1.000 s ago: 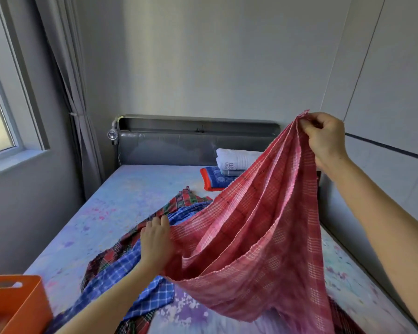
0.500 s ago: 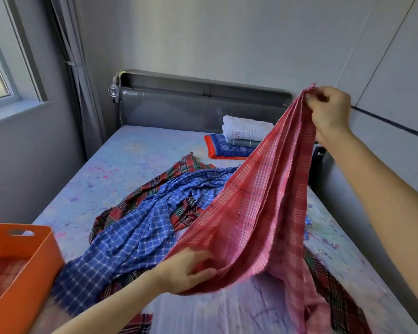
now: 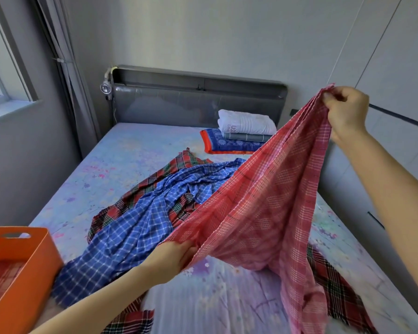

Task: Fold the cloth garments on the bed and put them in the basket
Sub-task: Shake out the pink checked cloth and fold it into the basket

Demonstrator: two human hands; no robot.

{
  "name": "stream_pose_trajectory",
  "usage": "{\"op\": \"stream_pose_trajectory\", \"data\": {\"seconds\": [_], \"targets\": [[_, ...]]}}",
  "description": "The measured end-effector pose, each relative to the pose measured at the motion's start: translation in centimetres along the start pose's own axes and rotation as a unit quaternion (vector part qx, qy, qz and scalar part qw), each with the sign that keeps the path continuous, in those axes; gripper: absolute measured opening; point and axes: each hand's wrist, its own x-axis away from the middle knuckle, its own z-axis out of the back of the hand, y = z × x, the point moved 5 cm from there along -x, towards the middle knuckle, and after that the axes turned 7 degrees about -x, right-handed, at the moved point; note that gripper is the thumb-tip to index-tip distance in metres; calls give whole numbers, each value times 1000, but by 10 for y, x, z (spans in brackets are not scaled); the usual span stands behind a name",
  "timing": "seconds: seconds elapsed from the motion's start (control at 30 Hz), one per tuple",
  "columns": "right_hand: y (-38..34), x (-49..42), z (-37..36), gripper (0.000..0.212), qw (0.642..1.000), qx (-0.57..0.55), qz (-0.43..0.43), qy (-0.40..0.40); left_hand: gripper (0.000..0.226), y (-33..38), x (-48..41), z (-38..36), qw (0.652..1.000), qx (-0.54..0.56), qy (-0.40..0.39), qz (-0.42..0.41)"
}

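High on the right, the right hand (image 3: 345, 110) pinches the bunched top corner of a red-and-white checked cotton cloth (image 3: 270, 201), lifted above the bed. Lower down, the left hand (image 3: 171, 259) clamps the cloth's near edge, so the fabric sags between them (its tail touches the pale floral bedsheet (image 3: 130, 155)). Beneath lie a blue checked cloth (image 3: 140, 227) and a red-green tartan cloth (image 3: 179, 162). An orange plastic basket (image 3: 34, 259) sits at lower left.
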Motion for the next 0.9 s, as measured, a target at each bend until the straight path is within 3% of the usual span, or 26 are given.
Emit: {"op": "stream_pose_trajectory", "data": {"seconds": [0.1, 0.27, 0.33, 0.47, 0.57, 0.73, 0.9], "targets": [[12, -7, 8, 24, 1000, 12, 1, 3, 29, -9, -7, -4, 998, 12, -52, 44], [13, 1, 10, 28, 1000, 18, 0, 6, 43, -16, -10, -8, 994, 36, -103, 23], [15, 0, 12, 27, 1000, 18, 10, 9, 32, -18, -11, -7, 993, 39, -106, 25], [18, -4, 14, 9, 1000, 18, 16, 7, 29, -26, -15, -6, 990, -17, -115, 83], [18, -3, 14, 10, 999, 25, 35, 5, 24, -35, -18, -5, 986, -22, -114, 122], [27, -15, 28, 11, 998, 42, 40, 39, 15, -56, -24, 29, 977, 79, 47, 195], [37, -23, 57, 17, 990, 92, 35, 101, 14, -65, -17, 71, 946, 154, 119, 258]]}}
